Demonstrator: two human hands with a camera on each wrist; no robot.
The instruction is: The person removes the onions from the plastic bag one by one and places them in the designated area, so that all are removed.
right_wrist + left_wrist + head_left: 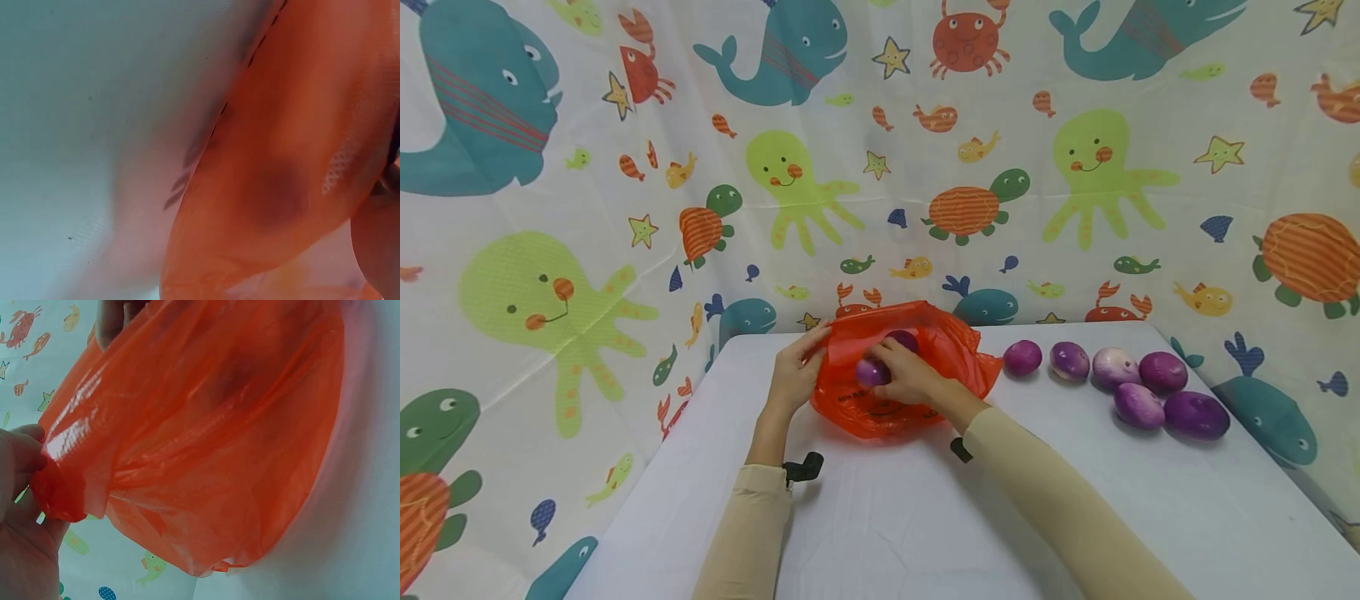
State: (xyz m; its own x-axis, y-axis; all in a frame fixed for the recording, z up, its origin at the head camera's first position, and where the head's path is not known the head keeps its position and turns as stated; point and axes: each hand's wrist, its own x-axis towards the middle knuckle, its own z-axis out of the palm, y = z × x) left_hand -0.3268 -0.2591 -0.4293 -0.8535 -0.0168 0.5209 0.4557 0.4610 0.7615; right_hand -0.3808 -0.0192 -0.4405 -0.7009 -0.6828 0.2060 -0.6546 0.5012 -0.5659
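A red plastic bag [955, 358] lies on the white table with its mouth gaping. My left hand [795, 371] pinches the bag's rim on the left side; the left wrist view shows the fingers [22, 447] on a bunched fold of the plastic. Inside the mouth, my right hand [913, 375] grips a purple onion [872, 372]. Another purple onion [902, 340] shows in the bag just behind that hand. In the right wrist view the plastic [300, 125] fills much of the picture, a dark round shape shows through it, and only part of the hand [378, 237] appears at the right edge.
Right of the bag sit several purple onions, the nearest onion [1022, 358] close to the bag's edge and the largest onion [1197, 416] near the table's right side. A curtain [880, 167] with sea animals hangs behind the white table [880, 517].
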